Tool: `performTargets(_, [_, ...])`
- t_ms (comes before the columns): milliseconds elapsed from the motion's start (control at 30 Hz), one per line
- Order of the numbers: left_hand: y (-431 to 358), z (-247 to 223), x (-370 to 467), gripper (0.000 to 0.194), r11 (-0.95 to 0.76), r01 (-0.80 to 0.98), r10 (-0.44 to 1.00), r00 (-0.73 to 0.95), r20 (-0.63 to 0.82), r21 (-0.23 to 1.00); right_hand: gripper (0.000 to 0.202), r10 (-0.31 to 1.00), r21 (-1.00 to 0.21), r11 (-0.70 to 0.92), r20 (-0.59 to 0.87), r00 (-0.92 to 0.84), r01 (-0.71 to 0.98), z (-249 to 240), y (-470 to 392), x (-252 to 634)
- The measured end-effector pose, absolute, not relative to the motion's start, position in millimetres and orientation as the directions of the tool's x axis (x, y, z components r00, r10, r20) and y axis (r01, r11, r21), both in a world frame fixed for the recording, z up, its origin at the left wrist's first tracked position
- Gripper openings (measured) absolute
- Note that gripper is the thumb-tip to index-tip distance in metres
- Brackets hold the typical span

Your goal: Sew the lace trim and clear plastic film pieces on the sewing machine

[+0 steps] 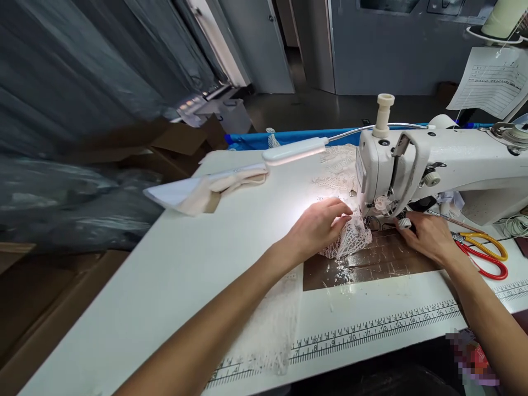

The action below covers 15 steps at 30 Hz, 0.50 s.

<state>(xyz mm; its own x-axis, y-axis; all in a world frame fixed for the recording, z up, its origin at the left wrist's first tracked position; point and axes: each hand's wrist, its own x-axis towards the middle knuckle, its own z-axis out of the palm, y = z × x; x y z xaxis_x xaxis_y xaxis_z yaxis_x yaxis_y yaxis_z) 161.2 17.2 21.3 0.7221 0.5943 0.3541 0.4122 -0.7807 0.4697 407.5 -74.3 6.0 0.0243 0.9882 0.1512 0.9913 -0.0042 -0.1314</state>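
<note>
Whitish lace (pixel 350 241) touches the left hand (pixel 319 223), palm down, fingers bent.

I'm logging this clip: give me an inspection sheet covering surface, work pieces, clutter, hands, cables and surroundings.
Surface: white table, ruler markings along its near edge; brown patch beside the needle area.
Work pieces: pale lace at the sewing machine.
Clutter: white scraps on the patch; scissors with yellow and red handles.
Hands: left hand on the lace; right hand beside the needle area, fingertips partly hidden.
Cables: flexible lamp neck; connection to power not visible.
Surroundings: cardboard boxes and grey curtain, left.
</note>
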Motion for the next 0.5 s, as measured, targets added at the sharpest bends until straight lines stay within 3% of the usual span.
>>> performTargets(100, [16.2, 8.0, 169.4, 0.022, -0.792, 0.404, 0.586, 0.715, 0.381, 0.457, 0.039, 0.951, -0.084, -0.043, 0.301, 0.067, 0.995, -1.2, -70.2, 413.6])
performTargets(200, [14.6, -7.0, 178.8, 0.022, -0.806, 0.369, 0.559, 0.733, 0.388, 0.462, 0.033, 0.902, -0.146, 0.059, 0.432, 0.010, 0.988, -7.4, -68.3, 412.2])
performTargets(333, [15.6, -21.3, 184.9, 0.019, -0.835, 0.397, 0.537, 0.743, 0.401, 0.381, 0.031, 0.906, -0.283, 0.152, 0.422, -0.019, 0.947, -8.9, -70.1, 403.7])
performTargets(500, [21.1, -17.8, 179.9, 0.017, -0.822, 0.458, 0.562, 0.747, 0.355, 0.339, 0.024, 0.909, -0.280, 0.226, 0.406, -0.098, 0.933, -9.8, -71.9, 398.5])
